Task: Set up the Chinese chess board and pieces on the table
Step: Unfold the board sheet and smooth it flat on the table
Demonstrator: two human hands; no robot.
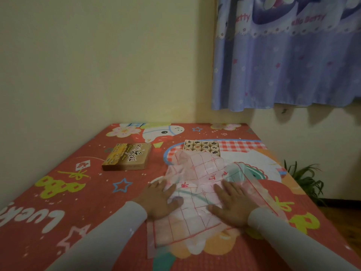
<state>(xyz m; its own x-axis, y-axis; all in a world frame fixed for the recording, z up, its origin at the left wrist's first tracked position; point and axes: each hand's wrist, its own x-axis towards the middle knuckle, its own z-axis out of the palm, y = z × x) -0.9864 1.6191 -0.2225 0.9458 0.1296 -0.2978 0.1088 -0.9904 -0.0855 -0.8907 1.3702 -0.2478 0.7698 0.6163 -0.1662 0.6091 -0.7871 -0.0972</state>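
The thin, translucent chess board sheet (197,194) lies crumpled on the red cartoon-print tablecloth (78,192), with the left hand (161,201) and right hand (232,204) pressed flat on its near half, fingers straight and spread. Its far part is still rumpled and folded — red grid lines show through the film. Just beyond it sits the tray of round wooden pieces (202,147), partly overlapped by the sheet's far edge, and the brown box lid (127,159) lies apart to the left.

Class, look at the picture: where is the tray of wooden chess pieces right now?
In the head view, the tray of pieces sits at the table's far right-centre, just beyond the crumpled plastic board sheet and right of the box lid.
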